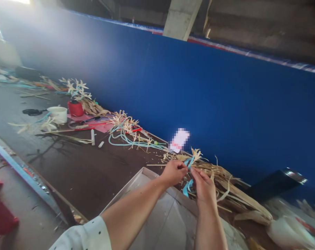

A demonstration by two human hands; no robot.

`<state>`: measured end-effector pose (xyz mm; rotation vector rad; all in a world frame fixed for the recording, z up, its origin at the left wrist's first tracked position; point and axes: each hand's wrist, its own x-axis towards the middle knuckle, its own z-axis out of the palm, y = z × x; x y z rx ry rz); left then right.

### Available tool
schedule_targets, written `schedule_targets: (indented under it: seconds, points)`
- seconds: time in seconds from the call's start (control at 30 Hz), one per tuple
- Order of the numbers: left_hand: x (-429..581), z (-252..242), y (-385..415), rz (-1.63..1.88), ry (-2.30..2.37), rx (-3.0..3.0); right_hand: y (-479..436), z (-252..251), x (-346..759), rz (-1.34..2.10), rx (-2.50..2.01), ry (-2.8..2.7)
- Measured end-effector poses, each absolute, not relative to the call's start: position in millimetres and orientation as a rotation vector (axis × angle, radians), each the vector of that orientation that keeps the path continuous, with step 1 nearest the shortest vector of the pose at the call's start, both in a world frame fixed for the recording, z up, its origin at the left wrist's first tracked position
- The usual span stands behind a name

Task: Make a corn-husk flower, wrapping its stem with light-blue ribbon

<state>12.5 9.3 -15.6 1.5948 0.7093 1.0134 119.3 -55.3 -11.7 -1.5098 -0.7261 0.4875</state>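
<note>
A pale dried-husk flower [196, 153] stands tilted above my fingertips, its stem wrapped in light blue tape. My right hand [204, 185] pinches the stem just below the petals. Close beside it, my left hand [174, 172] is closed with thumb and fingers together at a piece of the blue tape near the stem; the exact grip is partly hidden. A loose curl of blue tape [188, 188] hangs under the hands. Behind and to the right of my right hand lies a bundle of dried corn husks [240, 191].
A shallow white tray [128, 184] lies beneath my forearms. Finished-looking husk flowers with blue stems [123, 140] lie farther left, near a white cup [58, 114], a red thread spool [75, 108] and black scissors [34, 111]. A blue partition [157, 86] borders the table; a black cylinder [277, 184] lies right.
</note>
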Motion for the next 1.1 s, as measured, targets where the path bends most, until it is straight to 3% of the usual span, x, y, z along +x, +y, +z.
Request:
schedule_targets:
  seconds: [0.33,0.63,1.1]
  points:
    - [6,-8,6,1.047,0.770,1.705,-60,-2,115,0.325,-1.625,-0.855]
    - [14,-19,7,1.091,0.766,1.801,-56,-12,120,0.508,-1.499,-0.714]
    - [11,-15,4,1.108,0.783,1.879,-56,-3,112,0.436,-1.528,-0.684]
